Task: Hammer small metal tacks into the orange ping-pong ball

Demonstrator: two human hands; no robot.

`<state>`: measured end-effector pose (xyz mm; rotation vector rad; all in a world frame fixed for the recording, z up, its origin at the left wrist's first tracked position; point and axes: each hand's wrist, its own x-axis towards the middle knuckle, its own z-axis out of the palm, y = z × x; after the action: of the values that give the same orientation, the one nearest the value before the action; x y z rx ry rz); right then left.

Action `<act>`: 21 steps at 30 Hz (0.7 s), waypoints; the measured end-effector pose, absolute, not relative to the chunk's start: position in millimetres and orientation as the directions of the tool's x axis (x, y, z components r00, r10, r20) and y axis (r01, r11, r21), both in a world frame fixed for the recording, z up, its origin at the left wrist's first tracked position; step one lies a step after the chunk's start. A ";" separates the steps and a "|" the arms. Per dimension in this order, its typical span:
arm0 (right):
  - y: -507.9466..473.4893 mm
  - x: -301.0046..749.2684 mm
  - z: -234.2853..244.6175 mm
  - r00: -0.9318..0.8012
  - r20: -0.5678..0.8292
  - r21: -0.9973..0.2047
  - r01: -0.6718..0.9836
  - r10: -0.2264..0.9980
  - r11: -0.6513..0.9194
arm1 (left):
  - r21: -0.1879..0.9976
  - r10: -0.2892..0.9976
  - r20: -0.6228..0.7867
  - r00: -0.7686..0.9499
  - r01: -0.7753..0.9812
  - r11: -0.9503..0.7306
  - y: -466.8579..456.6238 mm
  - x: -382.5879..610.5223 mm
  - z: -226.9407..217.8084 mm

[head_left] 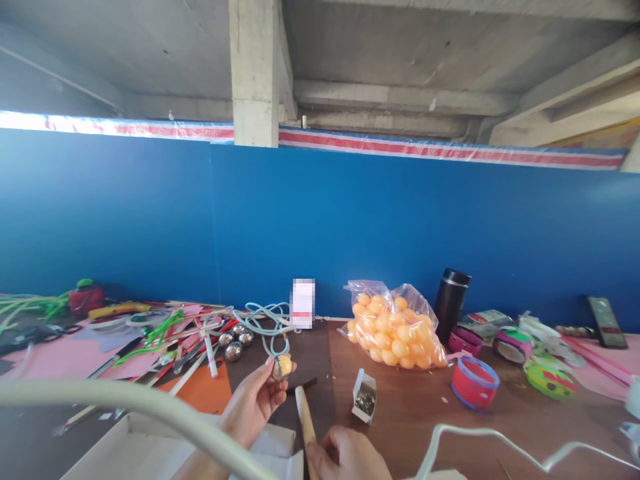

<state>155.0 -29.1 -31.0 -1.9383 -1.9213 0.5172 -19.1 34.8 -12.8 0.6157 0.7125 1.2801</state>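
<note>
A small orange ball point(285, 364) is held up just above the table point(410, 420) by the left hand point(255, 403), low in the middle of the view. The ball is pinched between the thumb and fingertips, so the grip of that hand is closed on it. The ball is round, smooth and pale orange, and a small grey metallic piece point(277, 369) is seen against its left side; what that piece is cannot be told. The right hand point(350, 457) is seen at the bottom edge, just right of the left one, with its grip closed around a light wooden handle point(306, 420). The handle is tilted up and to the left, and its upper end is found just below the ball, beside a short dark bar point(303, 385). A clear bag of like orange balls point(395, 330) is set further back on the brown table, with a black flask point(451, 300) behind it to the right. A small open white box of metal tacks point(365, 399) is placed between the bag and the hands. Steel balls point(233, 343) and a pale blue cord point(267, 320) are found behind the left hand. A red roll with a blue rim point(474, 382) is seen to the right.
</note>
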 end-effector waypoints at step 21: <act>-5.1 227.7 -16.0 0.266 0.184 -0.454 0.877 0.946 -0.158 | 0.765 0.950 -0.171 0.260 -0.573 0.295 25.8 -18.0 -5.3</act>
<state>227.7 -5.1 -16.0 -2.0698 -1.6444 0.1956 -18.0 25.8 -5.3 0.6442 0.7061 1.1337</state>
